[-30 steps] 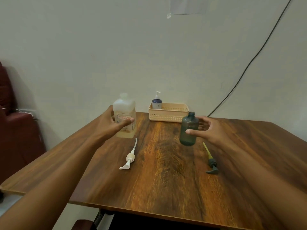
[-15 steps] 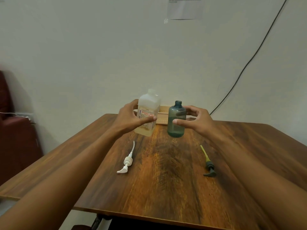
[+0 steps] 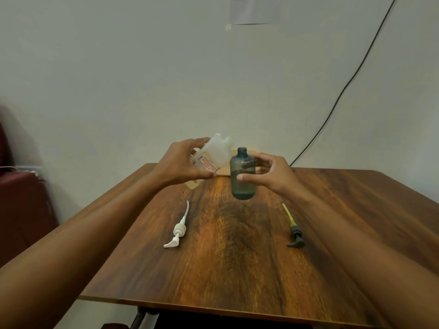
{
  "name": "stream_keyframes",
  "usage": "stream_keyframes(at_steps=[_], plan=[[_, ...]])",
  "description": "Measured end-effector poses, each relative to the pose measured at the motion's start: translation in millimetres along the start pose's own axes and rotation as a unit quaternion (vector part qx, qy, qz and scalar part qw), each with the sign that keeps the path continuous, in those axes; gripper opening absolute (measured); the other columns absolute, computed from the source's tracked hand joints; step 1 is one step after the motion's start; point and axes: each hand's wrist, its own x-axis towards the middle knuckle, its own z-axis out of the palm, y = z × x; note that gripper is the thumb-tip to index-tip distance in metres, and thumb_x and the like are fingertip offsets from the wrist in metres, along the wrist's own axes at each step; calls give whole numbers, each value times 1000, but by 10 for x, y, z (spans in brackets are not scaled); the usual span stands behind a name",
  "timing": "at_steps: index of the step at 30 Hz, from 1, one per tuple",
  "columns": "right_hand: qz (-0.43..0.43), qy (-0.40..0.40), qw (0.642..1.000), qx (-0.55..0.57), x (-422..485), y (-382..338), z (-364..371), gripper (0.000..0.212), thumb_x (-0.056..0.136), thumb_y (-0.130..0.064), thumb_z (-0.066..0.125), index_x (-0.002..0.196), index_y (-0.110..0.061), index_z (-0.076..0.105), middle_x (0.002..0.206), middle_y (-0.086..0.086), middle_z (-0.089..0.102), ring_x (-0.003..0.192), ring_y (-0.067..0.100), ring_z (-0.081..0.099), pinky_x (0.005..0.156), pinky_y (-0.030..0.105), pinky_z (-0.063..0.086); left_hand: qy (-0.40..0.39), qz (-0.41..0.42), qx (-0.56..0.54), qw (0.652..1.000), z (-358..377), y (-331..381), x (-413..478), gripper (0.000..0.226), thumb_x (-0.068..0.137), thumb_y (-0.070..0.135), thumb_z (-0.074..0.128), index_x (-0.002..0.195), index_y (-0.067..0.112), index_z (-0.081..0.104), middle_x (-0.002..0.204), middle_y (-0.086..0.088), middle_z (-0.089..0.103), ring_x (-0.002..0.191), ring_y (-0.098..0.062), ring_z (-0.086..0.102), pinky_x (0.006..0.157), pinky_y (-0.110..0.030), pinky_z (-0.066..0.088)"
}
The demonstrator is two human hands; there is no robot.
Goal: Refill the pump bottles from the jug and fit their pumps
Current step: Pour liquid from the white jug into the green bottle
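My left hand grips a translucent white jug with a red-lettered label, tilted with its spout toward the right. My right hand holds a dark teal pump bottle upright in the air, its neck open, just right of the jug's spout. Both are lifted above the wooden table. A white pump lies on the table at the left. At the right lies a dark green pump with a yellow tube.
A beige basket at the table's far edge is mostly hidden behind the jug and bottle. A black cable runs down the wall at the right. A dark red seat stands at the left.
Both hands have lifted the jug and bottle and brought them together. The jug has tipped from upright to slanted toward the bottle's open neck.
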Motion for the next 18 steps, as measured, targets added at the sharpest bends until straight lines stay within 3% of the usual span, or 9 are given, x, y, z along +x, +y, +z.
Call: stream_keyframes(at_steps=[5,13,18], plan=[[7,6,1000,-4,-18,11,12,90,53,-57,96,135,-32,68,121,-15,73,110,4,68,74,17,59,-10,12,37,999,-35,14,56,93,69,41,92,151,21,51,132,0,66,108,-15,63,81,-22,57],[14,1,999,-32,-40,21,26,102,47,-68,92,138,-31,67,125,-13,72,114,6,66,87,28,62,-37,16,87,995,-74,49,126,97,69,41,92,153,22,47,122,-1,64,107,-18,60,86,-35,58],[14,0,1000,-26,-63,12,41,101,47,-67,91,139,-32,66,120,-19,69,108,1,64,78,18,58,-50,18,115,992,-96,31,133,96,70,44,90,153,24,47,121,-1,64,108,-18,59,88,-36,55]])
